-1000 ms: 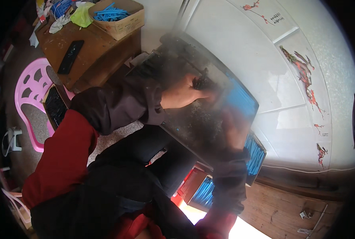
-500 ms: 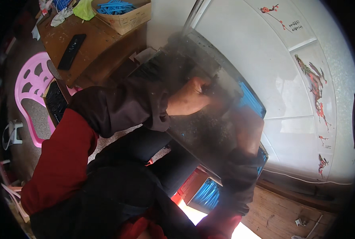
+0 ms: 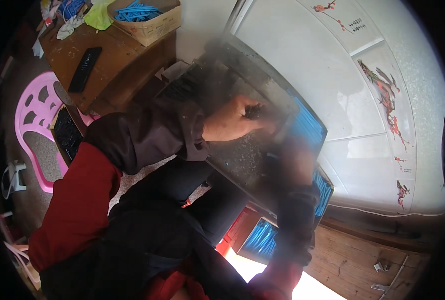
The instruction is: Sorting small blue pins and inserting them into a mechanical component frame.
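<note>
My left hand [image 3: 227, 122] is over the dark, dusty work tray [image 3: 242, 162], its fingers closed round a dark bundle [image 3: 253, 111]. What the bundle is made of is too blurred to make out. My right hand [image 3: 298, 162] is further right over the tray, near a row of thin blue sticks [image 3: 307, 121] along the far right side. Motion and a smudge on the picture hide its fingers. More blue sticks [image 3: 322, 194] stand beside my right wrist. Dark thin pieces [image 3: 181, 90] lie in the tray's left part, beyond my left sleeve.
Below the tray's front edge sits a box of blue sticks [image 3: 260, 238]. At left, a pink chair [image 3: 32, 107] stands by a box of black pieces [image 3: 68, 134]. A wooden table [image 3: 117, 55] carries a cardboard box [image 3: 155, 31] with blue sticks. A white panelled wall [image 3: 302, 55] rises behind.
My right hand has shifted slightly left, and more of the blue row beyond it shows. My left hand stays closed; the dark bundle in it shows more clearly. The whole view has turned a little.
</note>
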A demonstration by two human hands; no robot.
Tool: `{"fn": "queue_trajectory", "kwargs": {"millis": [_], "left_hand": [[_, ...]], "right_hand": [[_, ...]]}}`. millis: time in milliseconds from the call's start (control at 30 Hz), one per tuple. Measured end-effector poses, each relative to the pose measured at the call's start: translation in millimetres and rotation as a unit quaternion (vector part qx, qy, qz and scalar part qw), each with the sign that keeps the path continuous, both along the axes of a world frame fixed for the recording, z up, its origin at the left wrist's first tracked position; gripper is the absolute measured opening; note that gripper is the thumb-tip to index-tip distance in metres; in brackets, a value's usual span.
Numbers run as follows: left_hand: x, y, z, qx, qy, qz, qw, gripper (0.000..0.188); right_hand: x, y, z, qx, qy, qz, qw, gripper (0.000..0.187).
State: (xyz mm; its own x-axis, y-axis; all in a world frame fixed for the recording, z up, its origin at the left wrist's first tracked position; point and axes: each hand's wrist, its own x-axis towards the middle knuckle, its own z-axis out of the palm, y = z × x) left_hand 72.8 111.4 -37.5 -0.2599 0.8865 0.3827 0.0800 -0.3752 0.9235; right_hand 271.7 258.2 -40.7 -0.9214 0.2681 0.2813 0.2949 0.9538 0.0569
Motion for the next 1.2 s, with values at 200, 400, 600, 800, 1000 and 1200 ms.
{"fn": "queue_trajectory", "kwargs": {"millis": [200, 400, 600, 800, 1000, 1200], "left_hand": [[3, 5, -6, -0.043, -0.133, 0.003, 0.99, 0.013], [3, 10, -11, -0.051, -0.112, 0.003, 0.992, 0.01], [7, 6, -7, -0.017, -0.142, 0.011, 0.99, 0.011], [6, 8, -14, -0.033, -0.142, 0.009, 0.989, 0.016], [2, 3, -3, -0.027, -0.07, 0.031, 0.997, 0.02], [7, -2, 7, -0.084, -0.014, 0.015, 0.996, 0.021]], "right_hand": [[-22, -47, 45, -0.367, 0.206, 0.002, 0.907, 0.01], [-28, -46, 39, -0.374, 0.226, 0.011, 0.899, 0.009], [-33, -58, 50, -0.54, 0.249, -0.069, 0.801, 0.007], [-30, -32, 56, -0.311, 0.183, 0.06, 0.931, 0.006], [-5, -21, 35, -0.321, 0.108, 0.074, 0.938, 0.01], [-9, 19, -5, -0.022, 0.025, -0.036, 0.999, 0.021]]}}
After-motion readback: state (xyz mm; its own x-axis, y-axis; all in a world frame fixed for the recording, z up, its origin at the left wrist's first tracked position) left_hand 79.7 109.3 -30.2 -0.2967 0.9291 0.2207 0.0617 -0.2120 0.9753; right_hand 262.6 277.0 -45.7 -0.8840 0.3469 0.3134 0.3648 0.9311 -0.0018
